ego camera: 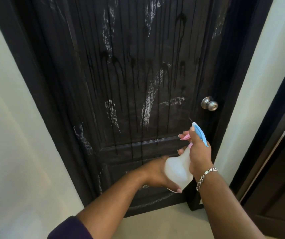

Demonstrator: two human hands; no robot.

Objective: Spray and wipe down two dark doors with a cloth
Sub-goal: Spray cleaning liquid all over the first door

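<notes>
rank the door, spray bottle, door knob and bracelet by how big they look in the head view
1. Dark door, fills most of the frame.
2. Spray bottle, though it sits nearer the camera than the door.
3. Bracelet and door knob look about alike; the bracelet is nearer, so no ranking.

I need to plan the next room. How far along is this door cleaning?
Done: the dark door is sprayed, with drips running down it. In hand: the right hand grips the spray bottle, the left hand steadying its base. Left: chalky white smears remain, no cloth in view, second door untouched.
</notes>
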